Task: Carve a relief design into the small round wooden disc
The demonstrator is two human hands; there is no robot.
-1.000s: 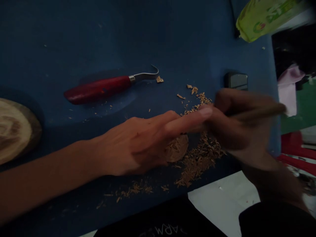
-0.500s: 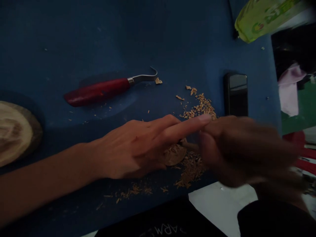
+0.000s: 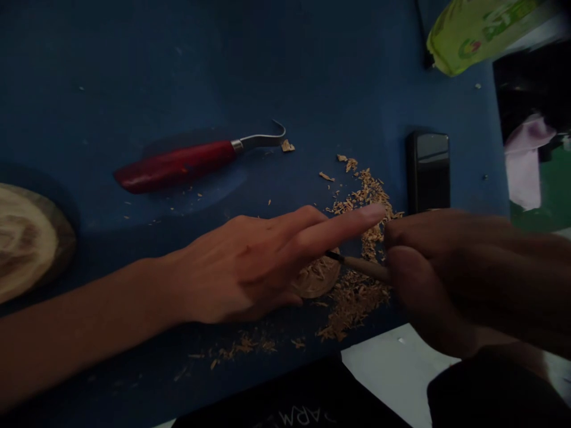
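Observation:
My left hand (image 3: 254,264) lies over a small round piece of wood (image 3: 316,278) and grips it against the table, index finger stretched out to the right. Most of the wood is hidden beneath my palm; its visible face is carved. My right hand (image 3: 450,267) is closed round a carving chisel (image 3: 366,267) with a pale wooden handle. Its dark metal tip points left, at the edge of the wood beside my left fingers. Wood shavings (image 3: 352,300) lie around the piece. Above my left hand rests a hook knife (image 3: 182,166) with a red handle.
A black phone (image 3: 428,172) lies to the right on the blue table (image 3: 178,65). At the left edge sits a larger wood slab (image 3: 40,241) with bark-coloured sides. A yellow-green packet (image 3: 477,38) is at the upper right, near the table's edge.
My right hand has drawn back to the right, baring more of the chisel's handle and its dark tip. My left hand stays in place on the wood.

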